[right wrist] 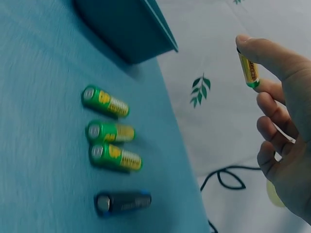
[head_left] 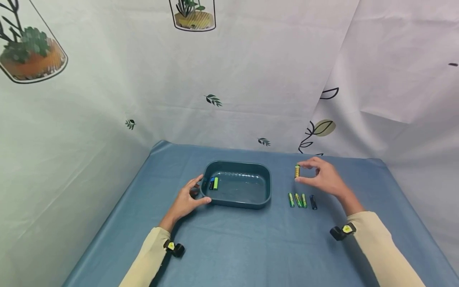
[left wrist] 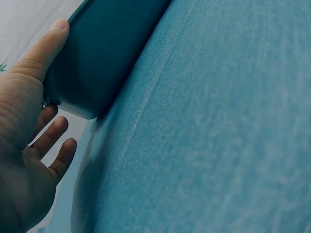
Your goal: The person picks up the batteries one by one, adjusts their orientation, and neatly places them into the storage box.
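Note:
My right hand (head_left: 322,177) pinches a green and yellow battery (right wrist: 249,69) by its two ends, between thumb and index finger, above the table to the right of the dish. Below that hand lie three green batteries (right wrist: 111,132) and one dark battery (right wrist: 124,202), side by side in a row. My left hand (head_left: 186,201) grips the left end of a dark teal rectangular dish (head_left: 236,202), its thumb (left wrist: 56,36) along the outer wall near the rim. Inside the dish, at its left, a light green battery (head_left: 216,183) lies against a blue and black one (head_left: 211,183).
A blue cloth (head_left: 236,247) covers the table. Pale fabric printed with plants (head_left: 251,79) hangs behind and at the sides, meeting the table's far edge. A small dark device (head_left: 175,249) is strapped to the left wrist, another (head_left: 342,231) to the right.

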`<state>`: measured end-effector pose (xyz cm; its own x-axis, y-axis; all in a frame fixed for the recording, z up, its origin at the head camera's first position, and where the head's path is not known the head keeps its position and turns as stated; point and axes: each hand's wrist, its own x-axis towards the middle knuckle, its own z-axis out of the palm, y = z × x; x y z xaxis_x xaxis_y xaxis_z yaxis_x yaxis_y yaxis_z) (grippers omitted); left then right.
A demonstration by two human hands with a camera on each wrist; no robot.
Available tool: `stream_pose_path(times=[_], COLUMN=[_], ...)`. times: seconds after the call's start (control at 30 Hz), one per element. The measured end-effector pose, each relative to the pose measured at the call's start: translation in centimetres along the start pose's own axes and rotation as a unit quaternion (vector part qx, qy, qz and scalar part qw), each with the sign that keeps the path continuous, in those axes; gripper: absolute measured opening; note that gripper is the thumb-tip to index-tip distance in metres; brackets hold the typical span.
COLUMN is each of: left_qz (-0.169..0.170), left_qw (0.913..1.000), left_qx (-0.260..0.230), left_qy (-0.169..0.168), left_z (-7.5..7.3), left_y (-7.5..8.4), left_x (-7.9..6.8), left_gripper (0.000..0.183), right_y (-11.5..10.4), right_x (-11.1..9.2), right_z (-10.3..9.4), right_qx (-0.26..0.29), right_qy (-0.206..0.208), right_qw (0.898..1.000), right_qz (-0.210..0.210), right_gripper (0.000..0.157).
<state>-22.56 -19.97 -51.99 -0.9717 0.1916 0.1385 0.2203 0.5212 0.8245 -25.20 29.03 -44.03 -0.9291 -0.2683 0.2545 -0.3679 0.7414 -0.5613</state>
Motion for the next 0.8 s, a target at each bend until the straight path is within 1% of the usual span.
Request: stream_pose_path(times=[0.13,0.4,0.63,0.8], left_qz=[0.000,0.003,0.001,0.002], left_qw=[1.0000,1.0000,1.0000,1.0000], left_qx=[-0.001,-0.004,0.002,0.000], left_qy=[-0.001,-0.001,-0.003,-0.003], left_z=[0.0,-0.1,0.0,-0.1], left_y=[0.0,0.0,0.2,0.1], left_x=[0.0,0.1,0.2,0.1], left_gripper=[0.094,0.094,0.094,0.094], right_y=[-0.7,-2.4,-3.8,-5.0], right_x=[0.8,2.4,3.9,4.7], right_z=[0.5,1.7,3.3,4.5], right_qx=[0.012,0.037,0.066,0.092], right_qy=[0.002,-0.003,-0.011,-0.021], right_qw=[1.000,0.999,0.997,0.995], right_qz=[-0.012,-0.023,-0.032,-0.029], right_gripper=[0.054,0.055,0.055,0.055])
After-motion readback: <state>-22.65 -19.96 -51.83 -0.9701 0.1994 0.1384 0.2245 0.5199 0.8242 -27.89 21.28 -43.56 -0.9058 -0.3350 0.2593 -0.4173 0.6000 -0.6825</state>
